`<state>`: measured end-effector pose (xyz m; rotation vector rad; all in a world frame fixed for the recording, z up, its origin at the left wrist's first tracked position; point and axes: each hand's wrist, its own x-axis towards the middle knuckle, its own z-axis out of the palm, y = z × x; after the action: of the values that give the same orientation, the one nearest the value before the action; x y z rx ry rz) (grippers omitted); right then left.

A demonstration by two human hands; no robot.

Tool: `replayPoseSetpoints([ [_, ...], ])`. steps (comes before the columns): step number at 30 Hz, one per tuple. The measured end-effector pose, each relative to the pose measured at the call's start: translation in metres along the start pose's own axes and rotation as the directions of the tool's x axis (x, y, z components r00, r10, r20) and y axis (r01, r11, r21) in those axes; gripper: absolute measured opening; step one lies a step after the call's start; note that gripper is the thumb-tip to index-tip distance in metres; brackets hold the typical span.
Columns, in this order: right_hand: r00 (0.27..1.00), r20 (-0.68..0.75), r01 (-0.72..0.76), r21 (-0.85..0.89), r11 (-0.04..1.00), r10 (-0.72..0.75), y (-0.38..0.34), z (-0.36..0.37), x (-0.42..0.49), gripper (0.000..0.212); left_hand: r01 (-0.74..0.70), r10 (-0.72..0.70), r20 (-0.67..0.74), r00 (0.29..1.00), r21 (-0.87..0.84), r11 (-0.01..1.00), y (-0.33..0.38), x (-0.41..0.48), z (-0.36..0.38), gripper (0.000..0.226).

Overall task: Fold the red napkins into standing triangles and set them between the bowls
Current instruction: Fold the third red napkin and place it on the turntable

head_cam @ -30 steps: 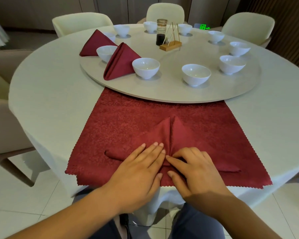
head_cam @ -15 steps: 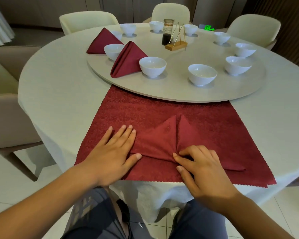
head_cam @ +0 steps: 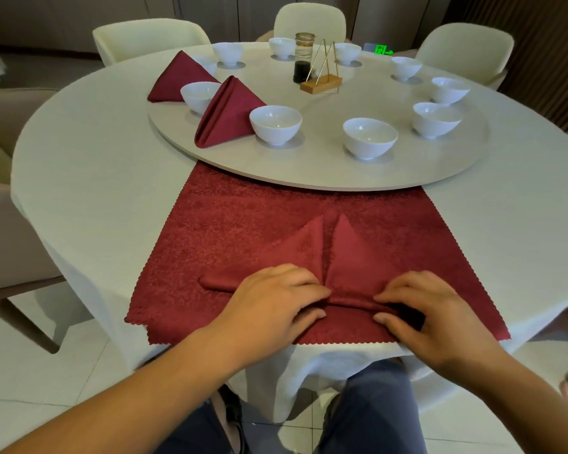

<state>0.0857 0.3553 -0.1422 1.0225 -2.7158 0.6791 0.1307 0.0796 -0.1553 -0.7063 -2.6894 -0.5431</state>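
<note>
pinching the napkin (head_cam: 348, 253), left hand (head_cam: 276, 299) and right hand (head_cam: 430, 309); green sign (head_cam: 382, 50) illegible.

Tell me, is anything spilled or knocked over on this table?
Nothing stands out. The white bowls stand upright, the glass jar too, and two folded napkins stand between bowls. The left hand and right hand pinch the half-folded napkin, which lies on flat napkins.

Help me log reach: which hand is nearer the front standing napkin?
Left. The left hand pinches the half-folded napkin, toward the camera and slightly right of the front standing napkin; the right hand pinches it farther right.
</note>
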Motion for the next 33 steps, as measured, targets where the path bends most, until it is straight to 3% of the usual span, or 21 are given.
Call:
replayPoseSetpoints([
  [9, 0.998, -0.022, 0.058, -0.193, 0.979, -0.064, 0.008, -0.005, 0.004, 0.032, -0.029, 0.034, -0.052, 0.998, 0.092, 0.995, 0.001, 0.009, 0.006, 0.021],
  [18, 0.975, -0.065, 0.186, -0.295, 0.937, -0.214, -0.034, -0.015, 0.019, 0.028, 0.075, -0.075, -0.008, 0.997, 0.016, 0.997, 0.02, 0.004, 0.001, 0.04],
  [22, 0.983, 0.035, 0.185, -0.162, 0.969, -0.182, -0.044, -0.031, 0.026, 0.015, 0.126, -0.126, -0.067, 0.99, 0.003, 0.992, 0.018, 0.008, 0.003, 0.033],
  [26, 0.996, 0.08, 0.047, 0.015, 0.999, -0.048, -0.035, -0.047, 0.024, 0.024, 0.122, -0.122, -0.021, 0.992, -0.002, 0.993, 0.019, 0.008, -0.004, 0.031],
  [29, 0.996, 0.071, 0.05, 0.028, 0.998, -0.051, -0.037, -0.048, 0.024, 0.022, 0.089, -0.088, -0.01, 0.996, 0.103, 0.991, 0.026, 0.011, 0.0, 0.042],
  [33, 0.999, -0.004, 0.047, 0.049, 0.998, -0.046, -0.04, -0.046, 0.025, 0.019, 0.134, -0.124, -0.089, 0.988, 0.117, 0.984, 0.023, 0.017, 0.01, 0.035],
])
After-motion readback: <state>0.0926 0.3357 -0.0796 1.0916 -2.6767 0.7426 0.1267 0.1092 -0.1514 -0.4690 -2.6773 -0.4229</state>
